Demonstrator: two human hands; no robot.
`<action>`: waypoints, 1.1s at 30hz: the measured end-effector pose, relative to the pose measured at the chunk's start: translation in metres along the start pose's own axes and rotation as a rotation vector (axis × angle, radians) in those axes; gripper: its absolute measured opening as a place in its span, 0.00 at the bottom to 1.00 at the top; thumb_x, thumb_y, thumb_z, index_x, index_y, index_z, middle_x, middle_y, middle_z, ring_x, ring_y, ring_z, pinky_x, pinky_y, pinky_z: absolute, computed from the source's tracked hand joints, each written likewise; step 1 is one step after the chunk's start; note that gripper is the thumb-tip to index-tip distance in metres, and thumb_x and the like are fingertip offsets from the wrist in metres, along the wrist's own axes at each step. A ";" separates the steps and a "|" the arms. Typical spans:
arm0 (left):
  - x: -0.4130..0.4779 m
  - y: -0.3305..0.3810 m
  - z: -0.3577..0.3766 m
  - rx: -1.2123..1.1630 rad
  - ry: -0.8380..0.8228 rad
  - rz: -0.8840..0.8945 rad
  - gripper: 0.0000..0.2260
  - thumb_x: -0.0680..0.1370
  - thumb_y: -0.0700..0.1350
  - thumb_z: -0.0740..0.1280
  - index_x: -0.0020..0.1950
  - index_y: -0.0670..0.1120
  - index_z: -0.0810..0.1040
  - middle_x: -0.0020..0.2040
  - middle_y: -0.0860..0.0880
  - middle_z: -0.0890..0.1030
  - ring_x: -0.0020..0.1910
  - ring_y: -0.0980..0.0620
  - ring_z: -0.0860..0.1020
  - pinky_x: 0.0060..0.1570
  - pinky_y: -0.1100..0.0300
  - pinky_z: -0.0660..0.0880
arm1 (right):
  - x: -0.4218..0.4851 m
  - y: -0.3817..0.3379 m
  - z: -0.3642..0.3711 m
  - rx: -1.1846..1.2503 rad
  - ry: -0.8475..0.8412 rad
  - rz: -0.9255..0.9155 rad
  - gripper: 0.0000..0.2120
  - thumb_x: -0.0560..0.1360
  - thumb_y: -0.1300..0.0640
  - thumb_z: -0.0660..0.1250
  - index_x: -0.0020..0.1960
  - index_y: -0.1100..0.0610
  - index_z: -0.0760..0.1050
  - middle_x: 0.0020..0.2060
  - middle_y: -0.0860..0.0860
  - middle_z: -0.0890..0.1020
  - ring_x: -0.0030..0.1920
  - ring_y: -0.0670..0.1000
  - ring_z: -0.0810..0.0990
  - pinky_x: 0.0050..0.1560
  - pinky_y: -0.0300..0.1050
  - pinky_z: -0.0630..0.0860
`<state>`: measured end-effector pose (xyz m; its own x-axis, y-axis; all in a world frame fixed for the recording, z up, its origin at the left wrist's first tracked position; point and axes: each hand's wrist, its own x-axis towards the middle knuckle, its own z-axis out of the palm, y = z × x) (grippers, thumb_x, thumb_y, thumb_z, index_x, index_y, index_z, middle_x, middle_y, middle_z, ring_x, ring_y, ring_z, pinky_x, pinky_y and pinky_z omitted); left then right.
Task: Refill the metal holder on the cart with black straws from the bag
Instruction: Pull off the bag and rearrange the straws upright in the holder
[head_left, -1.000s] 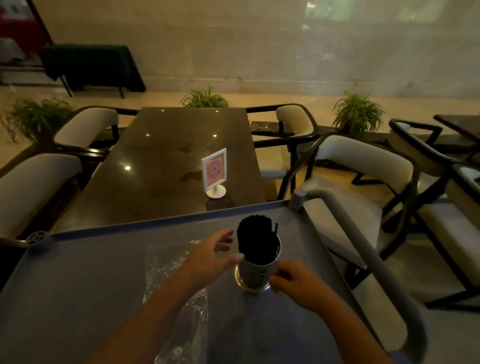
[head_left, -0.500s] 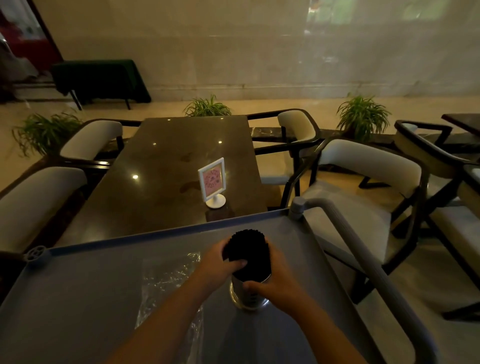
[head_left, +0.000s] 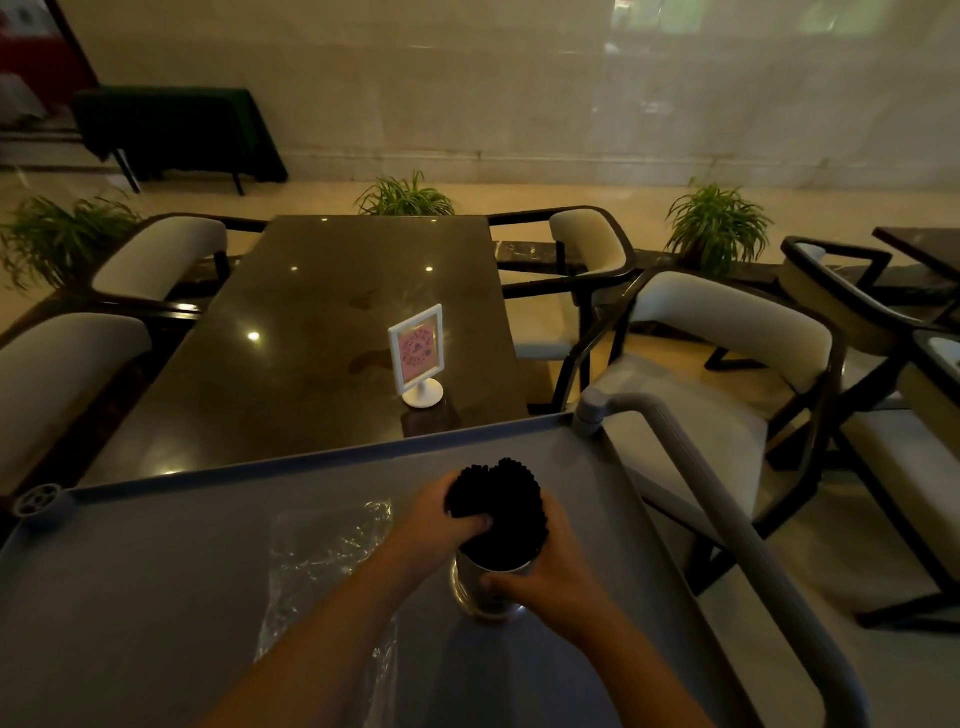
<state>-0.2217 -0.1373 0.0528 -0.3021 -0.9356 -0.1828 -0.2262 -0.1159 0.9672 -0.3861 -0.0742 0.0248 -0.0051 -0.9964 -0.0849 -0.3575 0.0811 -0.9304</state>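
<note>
On the grey cart (head_left: 156, 571), right half: metal holder (head_left: 485, 590) standing upright, packed w/ black straws (head_left: 501, 493). Their tops stick up well above the rim in a dense bunch. The left hand (head_left: 441, 519) grasps the bunch from the left, fingers curled round the straws just above the rim. The right hand (head_left: 545, 577) wraps the holder from the near-right side, thumb across the front wall close to the rim; its other fingers are hidden behind. Both forearms come in from the bottom edge.

A clear plastic bag (head_left: 322, 545) lies flat & crumpled on the cart just left of the holder, partly under the left forearm; can't tell if any straws are inside. The cart's grey tube handle (head_left: 727, 519) runs down the right side.

Beyond the cart's far edge: dark glossy table (head_left: 311, 338) w/ a small white-framed pink sign (head_left: 418, 358) standing near its near-right corner. Cream-padded chairs (head_left: 727, 322) on both sides of the table, potted plants (head_left: 719, 228) on the floor behind. Light is dim.
</note>
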 end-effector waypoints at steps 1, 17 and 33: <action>0.000 -0.001 0.000 -0.004 -0.004 0.000 0.19 0.71 0.34 0.74 0.51 0.57 0.77 0.51 0.56 0.83 0.50 0.62 0.81 0.43 0.71 0.77 | 0.000 0.001 0.000 0.003 0.000 -0.006 0.47 0.55 0.50 0.82 0.64 0.27 0.59 0.64 0.38 0.71 0.64 0.39 0.72 0.62 0.42 0.75; 0.003 0.002 0.004 -0.120 -0.044 0.020 0.10 0.73 0.35 0.73 0.45 0.50 0.80 0.40 0.54 0.84 0.40 0.61 0.83 0.40 0.70 0.77 | 0.000 -0.002 -0.002 -0.017 -0.005 -0.045 0.47 0.57 0.52 0.81 0.70 0.38 0.62 0.66 0.38 0.70 0.66 0.37 0.70 0.61 0.37 0.73; 0.005 0.028 0.000 -0.207 -0.013 0.073 0.15 0.70 0.46 0.72 0.56 0.48 0.83 0.52 0.46 0.85 0.53 0.51 0.83 0.51 0.58 0.80 | -0.002 -0.003 -0.003 0.008 -0.037 -0.029 0.48 0.59 0.52 0.81 0.72 0.38 0.60 0.67 0.41 0.71 0.67 0.41 0.71 0.64 0.46 0.75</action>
<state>-0.2297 -0.1456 0.0791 -0.3233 -0.9396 -0.1123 -0.0090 -0.1156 0.9933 -0.3875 -0.0725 0.0288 0.0399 -0.9967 -0.0705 -0.3500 0.0521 -0.9353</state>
